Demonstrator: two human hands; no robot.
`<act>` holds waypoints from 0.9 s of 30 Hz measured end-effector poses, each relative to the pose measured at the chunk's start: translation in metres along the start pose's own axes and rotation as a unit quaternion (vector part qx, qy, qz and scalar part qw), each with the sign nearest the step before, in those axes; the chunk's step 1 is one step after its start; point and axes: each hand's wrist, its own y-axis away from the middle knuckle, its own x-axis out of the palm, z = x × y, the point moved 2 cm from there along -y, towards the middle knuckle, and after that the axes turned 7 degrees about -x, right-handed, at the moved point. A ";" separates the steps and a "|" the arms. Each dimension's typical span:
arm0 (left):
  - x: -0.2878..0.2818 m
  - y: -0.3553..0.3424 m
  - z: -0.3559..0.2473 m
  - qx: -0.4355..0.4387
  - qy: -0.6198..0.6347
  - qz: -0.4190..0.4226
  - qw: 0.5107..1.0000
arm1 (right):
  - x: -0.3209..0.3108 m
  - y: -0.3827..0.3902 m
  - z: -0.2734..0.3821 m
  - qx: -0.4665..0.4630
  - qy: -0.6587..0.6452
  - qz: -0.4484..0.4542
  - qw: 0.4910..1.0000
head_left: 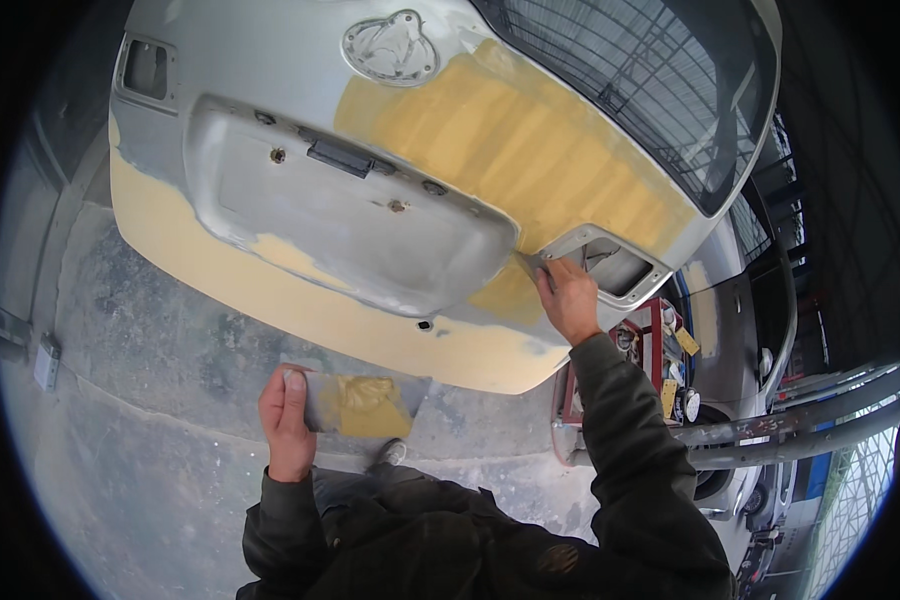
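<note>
My left hand (287, 422) grips the edge of a flat grey plate (322, 402), thumb on top. A mound of yellow body filler (372, 405) lies spread on that plate. Out to the right, my right hand (571, 302) pinches a small thin spreader (533, 263), mostly hidden by the fingers. The spreader is against the car tailgate (320, 225), between its recessed middle panel and the lamp opening (615, 268). Filler-coloured patches cover the tailgate's upper right (530, 150) and its lower edge; grey shows elsewhere.
The rear window (650, 70) is at the upper right. A red cart (656, 345) with cans and tools stands beyond my right forearm, beside grey pipes (770, 425) and another car (735, 320). A small box (47, 362) is on the concrete floor at left.
</note>
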 end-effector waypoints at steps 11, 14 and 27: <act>-0.001 -0.010 0.006 0.014 -0.025 0.031 0.999 | 0.023 0.048 0.026 0.035 -0.102 0.045 0.993; 0.009 -0.019 -0.005 0.024 -0.051 0.057 0.997 | -0.011 0.046 0.070 0.269 -0.424 0.029 0.864; 0.086 -0.051 -0.061 0.110 -0.175 0.192 0.960 | -0.138 0.124 0.158 0.401 -0.429 -0.112 0.801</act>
